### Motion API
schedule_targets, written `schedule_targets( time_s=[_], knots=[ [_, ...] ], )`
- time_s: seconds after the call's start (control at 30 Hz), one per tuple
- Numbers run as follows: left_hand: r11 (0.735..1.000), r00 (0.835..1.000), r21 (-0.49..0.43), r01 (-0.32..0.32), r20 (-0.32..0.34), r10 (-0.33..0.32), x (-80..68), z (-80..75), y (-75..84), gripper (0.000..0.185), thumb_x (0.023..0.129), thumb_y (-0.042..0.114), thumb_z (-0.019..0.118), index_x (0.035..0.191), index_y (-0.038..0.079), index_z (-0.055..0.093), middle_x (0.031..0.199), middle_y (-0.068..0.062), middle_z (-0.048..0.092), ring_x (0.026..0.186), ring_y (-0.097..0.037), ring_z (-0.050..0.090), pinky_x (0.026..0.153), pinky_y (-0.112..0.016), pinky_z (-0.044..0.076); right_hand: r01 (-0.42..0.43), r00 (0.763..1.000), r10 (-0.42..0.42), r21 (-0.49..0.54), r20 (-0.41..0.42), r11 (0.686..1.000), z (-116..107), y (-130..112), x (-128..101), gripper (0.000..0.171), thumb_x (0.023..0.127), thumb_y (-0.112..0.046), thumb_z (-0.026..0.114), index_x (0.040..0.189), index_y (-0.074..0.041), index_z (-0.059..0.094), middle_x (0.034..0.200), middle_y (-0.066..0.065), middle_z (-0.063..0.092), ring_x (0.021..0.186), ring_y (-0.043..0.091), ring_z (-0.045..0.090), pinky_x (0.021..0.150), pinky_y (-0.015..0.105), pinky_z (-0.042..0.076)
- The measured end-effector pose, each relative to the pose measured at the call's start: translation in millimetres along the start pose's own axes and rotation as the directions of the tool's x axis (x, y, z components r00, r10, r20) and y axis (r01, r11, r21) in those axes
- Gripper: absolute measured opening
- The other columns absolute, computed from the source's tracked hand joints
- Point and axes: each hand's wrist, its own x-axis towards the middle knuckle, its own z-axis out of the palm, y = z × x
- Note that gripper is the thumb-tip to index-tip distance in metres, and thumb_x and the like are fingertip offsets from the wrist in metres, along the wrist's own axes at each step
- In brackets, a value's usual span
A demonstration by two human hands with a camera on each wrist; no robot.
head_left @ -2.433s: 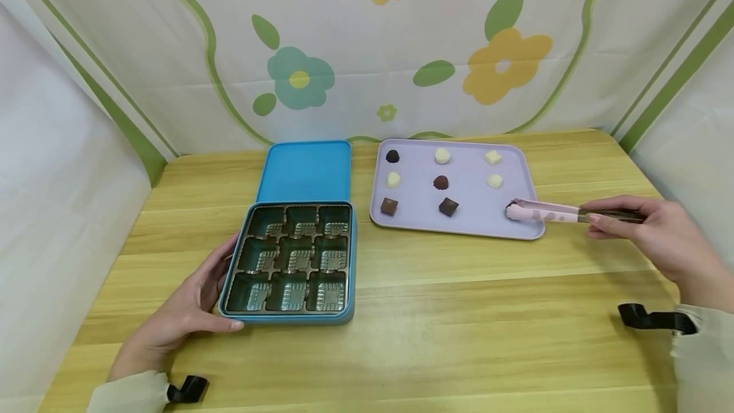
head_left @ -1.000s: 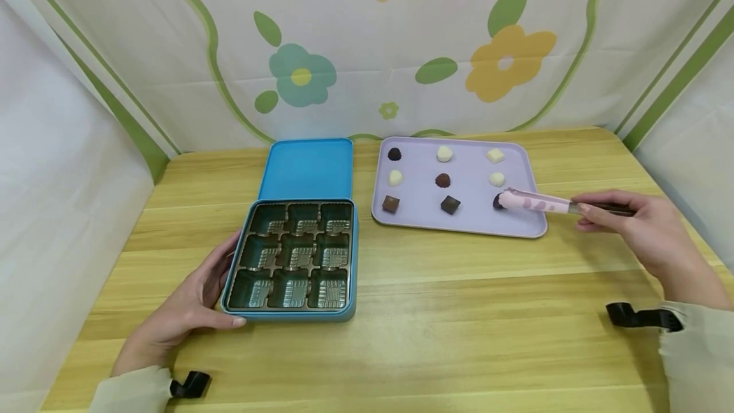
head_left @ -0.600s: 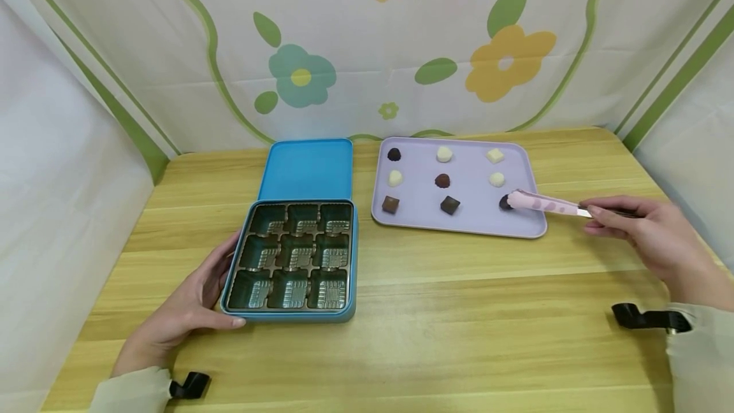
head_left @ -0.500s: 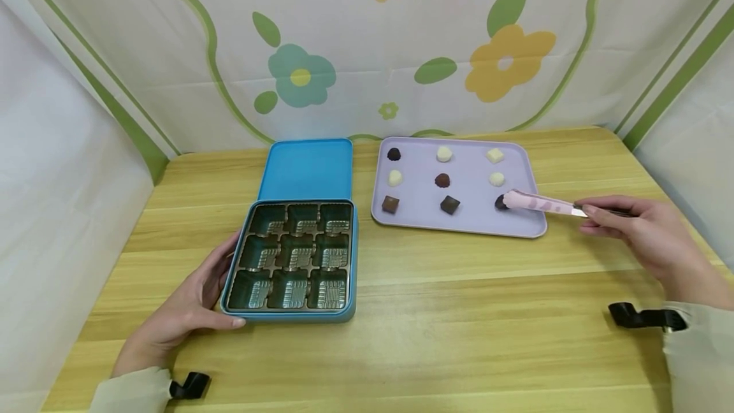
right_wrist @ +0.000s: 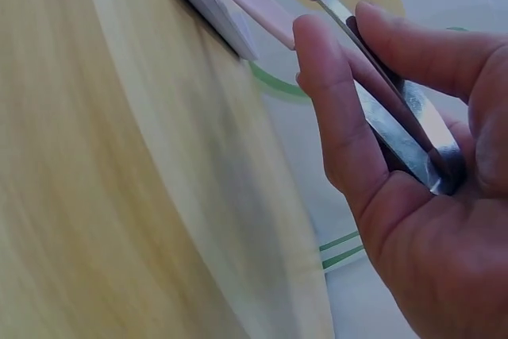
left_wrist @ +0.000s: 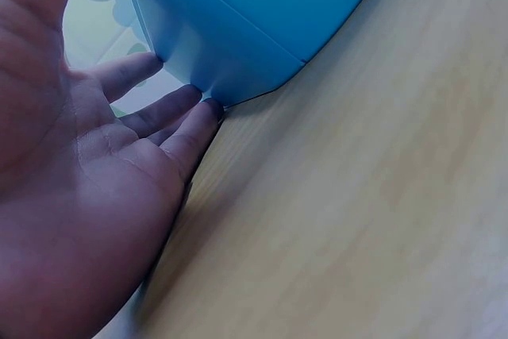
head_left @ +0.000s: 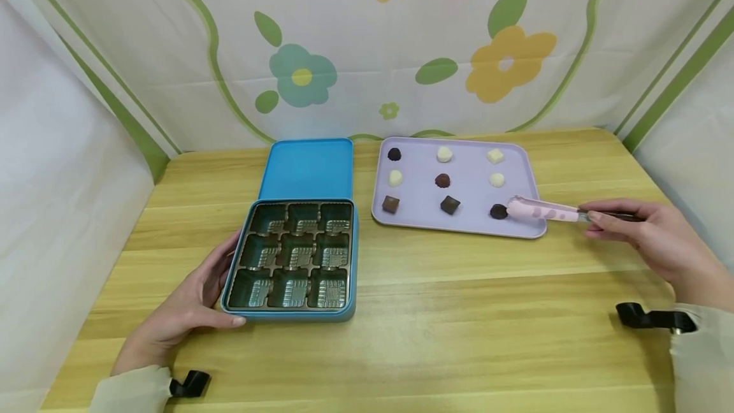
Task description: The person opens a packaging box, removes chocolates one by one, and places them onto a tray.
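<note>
A blue tin box [head_left: 289, 260] with an empty nine-cell insert sits on the wooden table, its lid [head_left: 306, 169] lying behind it. My left hand [head_left: 192, 301] rests open against the box's left side, fingers touching its corner [left_wrist: 208, 91]. My right hand [head_left: 648, 238] pinches pink-tipped metal tongs [head_left: 545, 212] [right_wrist: 381, 109]. The tong tips lie beside a dark round chocolate [head_left: 498, 211] at the front right of a lilac tray [head_left: 413, 222]. Several other chocolates, dark, brown and white, sit in rows on the tray.
Floral fabric walls close in the table at the back and on both sides. Black wrist straps [head_left: 654, 318] [head_left: 189, 385] show near the table's front edge. Bare wood lies between the box and my right hand.
The tong tips shifted back and forth around the dark chocolate at the tray's front right; now they sit slightly lower, with the chocolate just left of the tips. My left hand stayed still.
</note>
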Motion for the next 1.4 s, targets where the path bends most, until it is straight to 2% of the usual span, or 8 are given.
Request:
schedule_targets(
  time_s=[0.23, 0.43, 0.67, 0.77, 0.87, 0.97, 1.07, 1.4],
  knots=[
    [1.0, 1.0, -0.006, -0.001, -0.003, 0.001, 0.4, 0.1, -1.1, 0.136, 0.069, -0.022, 0.085, 0.175, 0.019, 0.012, 0.177, -0.004, 0.023, 0.151, 0.003, 0.039, 0.114, -0.009, 0.037, -0.051, 0.993, 0.027, -0.206, -0.119, 0.977, 11.5, -10.8, -0.4, 0.026, 0.102, 0.001, 0.069, 0.124, -0.008, 0.081, 0.109, -0.009, 0.082, 0.087, 0.013, 0.081, 0.078, 0.024, 0.063],
    [1.0, 1.0, -0.005, 0.005, -0.005, -0.005, 1.0, 0.3, 0.9, 0.136, 0.068, -0.022, 0.085, 0.175, 0.019, 0.012, 0.178, -0.006, 0.022, 0.151, 0.003, 0.039, 0.114, -0.009, 0.037, -0.032, 0.993, -0.007, -0.326, -0.118, 0.945, 23.1, -12.5, 1.4, 0.031, 0.1, 0.0, 0.073, 0.13, -0.002, 0.076, 0.11, -0.009, 0.083, 0.088, 0.013, 0.082, 0.08, 0.023, 0.063],
    [1.0, 1.0, -0.005, 0.018, -0.014, -0.018, 1.0, -0.4, -1.3, 0.135, 0.069, -0.021, 0.085, 0.175, 0.02, 0.012, 0.178, -0.007, 0.021, 0.15, 0.005, 0.039, 0.114, -0.009, 0.038, -0.083, 0.989, 0.012, -0.493, -0.145, 0.866, 34.0, -11.8, 7.3, 0.028, 0.105, -0.018, 0.072, 0.131, -0.009, 0.077, 0.107, -0.022, 0.079, 0.087, 0.01, 0.081, 0.08, 0.023, 0.063],
    [0.999, 0.999, -0.005, 0.038, -0.027, -0.038, 0.9, -0.9, -2.6, 0.136, 0.069, -0.02, 0.086, 0.175, 0.021, 0.011, 0.178, -0.008, 0.02, 0.15, 0.006, 0.04, 0.113, -0.009, 0.039, -0.101, 0.989, 0.034, -0.479, -0.147, 0.872, 34.3, -12.2, 8.9, 0.023, 0.105, -0.02, 0.071, 0.127, -0.015, 0.079, 0.107, -0.023, 0.078, 0.086, 0.009, 0.081, 0.08, 0.023, 0.063],
    [0.999, 0.999, -0.002, 0.041, -0.029, -0.041, 1.0, -1.3, -2.5, 0.136, 0.069, -0.02, 0.086, 0.175, 0.021, 0.011, 0.178, -0.008, 0.019, 0.15, 0.007, 0.039, 0.114, -0.009, 0.038, -0.121, 0.986, 0.061, -0.421, -0.154, 0.899, 32.3, -12.5, 9.6, 0.019, 0.105, -0.019, 0.071, 0.121, -0.021, 0.081, 0.107, -0.022, 0.079, 0.087, 0.008, 0.081, 0.08, 0.024, 0.063],
    [1.0, 1.0, -0.001, 0.017, -0.015, -0.017, 1.1, -1.1, -1.9, 0.136, 0.069, -0.021, 0.085, 0.175, 0.02, 0.011, 0.178, -0.007, 0.021, 0.151, 0.005, 0.039, 0.114, -0.009, 0.037, -0.113, 0.987, 0.077, -0.278, -0.138, 0.954, 29.3, -11.8, 9.1, 0.018, 0.104, -0.013, 0.071, 0.115, -0.021, 0.083, 0.106, -0.016, 0.081, 0.086, 0.01, 0.081, 0.079, 0.025, 0.064],
    [1.0, 1.0, -0.005, 0.0, -0.004, 0.0, 1.2, -1.1, -1.3, 0.136, 0.069, -0.022, 0.085, 0.175, 0.019, 0.011, 0.178, -0.005, 0.022, 0.151, 0.004, 0.039, 0.114, -0.009, 0.037, -0.087, 0.991, 0.069, -0.157, -0.111, 0.984, 26.3, -10.7, 8.7, 0.02, 0.104, -0.006, 0.07, 0.115, -0.016, 0.084, 0.107, -0.011, 0.082, 0.085, 0.012, 0.081, 0.079, 0.023, 0.063],
    [1.0, 1.0, -0.012, -0.005, 0.001, 0.005, 1.0, -0.1, 0.0, 0.136, 0.068, -0.023, 0.084, 0.175, 0.018, 0.011, 0.177, -0.005, 0.023, 0.151, 0.003, 0.039, 0.114, -0.009, 0.037, -0.011, 0.989, -0.014, -0.165, -0.149, 0.986, 25.2, -13.1, 6.1, 0.022, 0.1, -0.001, 0.073, 0.119, -0.008, 0.082, 0.105, -0.009, 0.083, 0.083, 0.012, 0.082, 0.078, 0.02, 0.062]
  ],
)
